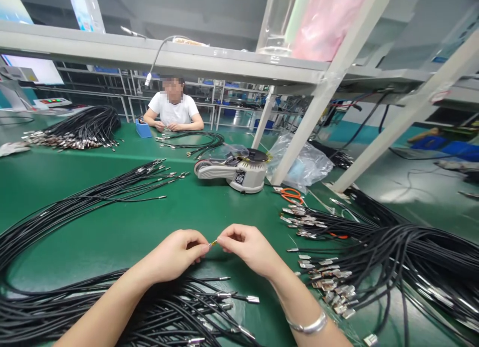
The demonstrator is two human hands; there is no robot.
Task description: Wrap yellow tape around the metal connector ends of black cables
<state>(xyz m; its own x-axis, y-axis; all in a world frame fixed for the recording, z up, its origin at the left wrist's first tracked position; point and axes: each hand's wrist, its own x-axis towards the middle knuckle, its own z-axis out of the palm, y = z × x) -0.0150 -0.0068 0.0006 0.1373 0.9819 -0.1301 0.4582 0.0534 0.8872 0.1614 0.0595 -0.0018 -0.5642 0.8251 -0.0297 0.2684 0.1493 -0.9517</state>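
Observation:
My left hand point(183, 252) is closed in a pinch on a cable end point(210, 245) with a small metal tip, above the green table. Facing it, my right hand point(247, 247) pinches a small yellow strip point(214, 243) at that tip. Fingers cover most of both pieces. Below my left forearm lies a bundle of black cables point(179, 307) with silver metal connectors. More black cables point(392, 247) with flat silver plugs are heaped to the right of my right hand.
A round grey tape dispenser point(247, 177) stands ahead, near orange-handled scissors point(292, 195) and a clear plastic bag point(299, 162). Cable bundles lie at left point(86, 202) and far left point(82, 127). A person point(174, 110) sits opposite. A shelf point(224, 63) crosses overhead on slanted posts point(318, 102).

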